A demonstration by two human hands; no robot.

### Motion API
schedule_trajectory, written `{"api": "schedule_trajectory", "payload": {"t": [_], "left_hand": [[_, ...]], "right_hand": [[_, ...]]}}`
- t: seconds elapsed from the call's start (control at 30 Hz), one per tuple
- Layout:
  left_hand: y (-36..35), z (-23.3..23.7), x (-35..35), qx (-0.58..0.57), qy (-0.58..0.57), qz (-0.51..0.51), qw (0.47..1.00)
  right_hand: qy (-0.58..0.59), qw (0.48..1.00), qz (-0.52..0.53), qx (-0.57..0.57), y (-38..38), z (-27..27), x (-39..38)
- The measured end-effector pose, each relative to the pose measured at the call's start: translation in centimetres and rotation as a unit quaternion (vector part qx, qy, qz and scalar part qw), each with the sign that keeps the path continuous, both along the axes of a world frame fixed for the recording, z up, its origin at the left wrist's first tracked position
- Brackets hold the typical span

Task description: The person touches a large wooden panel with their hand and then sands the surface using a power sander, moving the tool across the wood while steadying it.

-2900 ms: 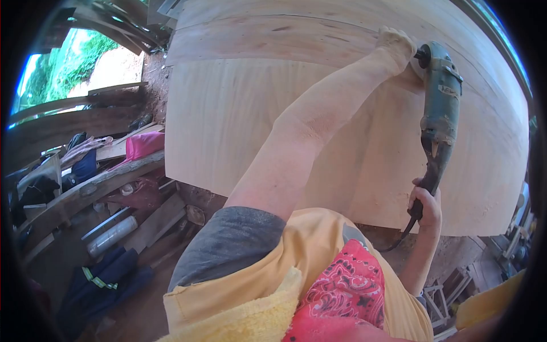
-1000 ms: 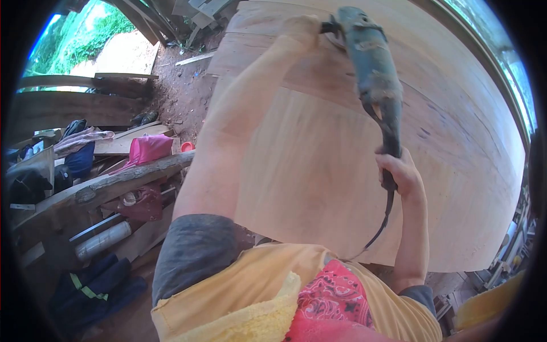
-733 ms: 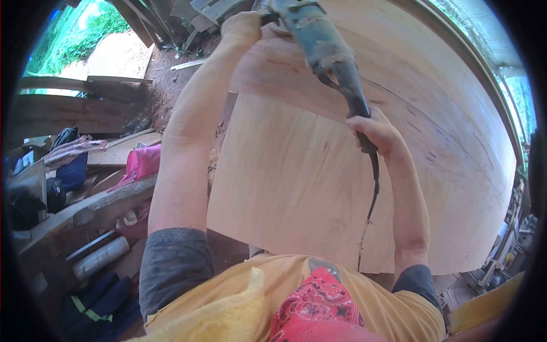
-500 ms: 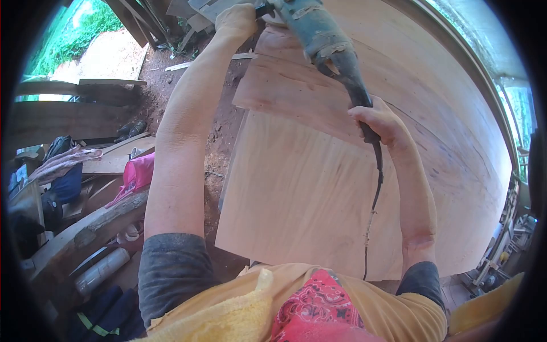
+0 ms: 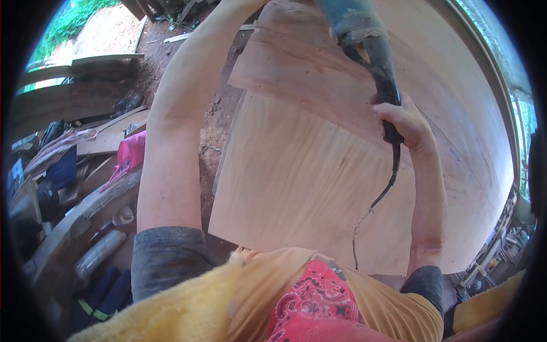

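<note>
The rear handle point(image 5: 386, 108) of a power tool point(image 5: 356, 23) is held in the right hand point(image 5: 403, 121); the hand is closed around it, with the thumb laid across the near side. The tool's teal body is seen beyond the hand, up and slightly to its left, and its front end is cut off by the top edge of the view. From the end of the handle, just below the hand, a black cord point(image 5: 393, 176) is let down in a curve to the left across the pale wooden panel point(image 5: 285, 182), and its lower part is crusted with dust. The left arm point(image 5: 174, 125) is stretched forward along the panel's left side, but the left hand is hidden past the top edge, so whether it is open or closed, and what is touched by it, cannot be told.

Above the pale panel, a browner wooden sheet point(image 5: 302, 71) is marked with smudges and small dark dots. Reddish ground point(image 5: 213, 137) is exposed between the left arm and the panels. Farther left, a pink bag point(image 5: 131, 151) is seen beside a rough log point(image 5: 74, 222). At the chest, a red patterned bandana point(image 5: 316, 296) and a yellow fluffy cloth point(image 5: 171, 310) are worn over an orange-yellow shirt point(image 5: 268, 271)
</note>
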State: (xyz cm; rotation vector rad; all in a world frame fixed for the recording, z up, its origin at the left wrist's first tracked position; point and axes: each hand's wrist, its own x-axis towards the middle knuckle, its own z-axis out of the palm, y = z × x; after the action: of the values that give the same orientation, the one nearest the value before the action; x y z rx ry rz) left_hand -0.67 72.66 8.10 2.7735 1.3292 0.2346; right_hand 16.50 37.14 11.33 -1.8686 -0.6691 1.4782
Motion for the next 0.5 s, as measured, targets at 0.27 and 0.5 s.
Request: {"api": "schedule_trajectory", "payload": {"t": [0.27,0.5], "left_hand": [[-8.0,0.5,-8.6,0.018,-0.021,0.045,0.999],[-15.2,1.8,-14.9,-0.086,-0.003,0.074,0.993]], "right_hand": [[0.03,0.998,0.039,-0.032,-5.7,0.8,-5.2],[0.018,0.995,0.063,-0.069,-11.1,1.1,-9.4]]}}
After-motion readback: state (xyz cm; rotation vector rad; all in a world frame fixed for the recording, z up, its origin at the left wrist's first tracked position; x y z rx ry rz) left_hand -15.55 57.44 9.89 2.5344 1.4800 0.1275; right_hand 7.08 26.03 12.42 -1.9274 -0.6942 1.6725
